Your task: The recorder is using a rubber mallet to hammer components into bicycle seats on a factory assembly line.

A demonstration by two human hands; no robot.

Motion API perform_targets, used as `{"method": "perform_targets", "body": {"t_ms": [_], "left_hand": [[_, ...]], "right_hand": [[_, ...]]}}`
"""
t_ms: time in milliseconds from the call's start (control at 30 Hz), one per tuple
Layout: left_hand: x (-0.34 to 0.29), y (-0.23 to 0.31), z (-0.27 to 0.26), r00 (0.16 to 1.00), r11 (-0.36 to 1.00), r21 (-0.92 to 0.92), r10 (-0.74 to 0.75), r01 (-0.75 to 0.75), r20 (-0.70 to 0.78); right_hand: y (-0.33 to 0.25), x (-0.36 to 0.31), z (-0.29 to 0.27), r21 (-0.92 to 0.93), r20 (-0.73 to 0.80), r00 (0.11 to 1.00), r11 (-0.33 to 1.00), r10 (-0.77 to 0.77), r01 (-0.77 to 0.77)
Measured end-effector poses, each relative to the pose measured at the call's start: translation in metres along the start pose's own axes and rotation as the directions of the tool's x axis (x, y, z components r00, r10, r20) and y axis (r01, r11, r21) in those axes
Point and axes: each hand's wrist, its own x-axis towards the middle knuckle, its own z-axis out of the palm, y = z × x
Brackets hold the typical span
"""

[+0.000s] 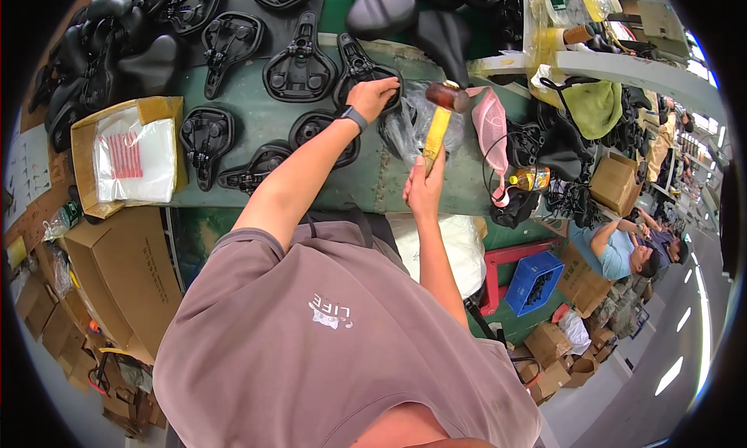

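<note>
My right hand (425,187) is wrapped round the yellow handle of a mallet (437,131). The mallet's brown, rounded head points away from me, above the bench and a crumpled clear plastic bag (403,131). Farther left, my left hand (371,99) grips the near right edge of a black bicycle saddle (355,62), which lies underside up with its nose pointing away. Under my left forearm lies another upturned saddle (313,127), partly hidden. More upturned saddles, such as one with its nose away from me (300,71), lie to the left on the green bench.
An open carton (84,164) holding white plastic packaging stands at the bench's left end. Saddles are heaped at the far left. To the right are a pink mesh cap (489,121), a bottle of orange liquid (531,178) and a white rail (498,64). A blue crate (535,283) stands below; other people work beyond.
</note>
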Motion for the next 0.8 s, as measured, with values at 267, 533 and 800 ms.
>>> {"method": "perform_targets", "body": {"t_ms": [267,533,800], "left_hand": [[0.006,0.018,-0.014,0.894,0.910,-0.110,-0.361,0.400,0.265],[-0.017,0.032,-0.042,0.955,0.949,-0.112,-0.295,0.296,0.028],[-0.084,0.088,-0.033,0.970,0.977,-0.102,-0.199,0.186,-0.138]], "right_hand": [[-0.005,0.046,-0.019,-0.352,0.161,0.963,0.899,-0.216,0.260],[-0.051,0.034,0.002,-0.381,0.177,0.726,0.634,-0.665,0.674],[-0.043,0.052,-0.001,-0.414,0.159,0.977,0.888,-0.143,0.198]]}}
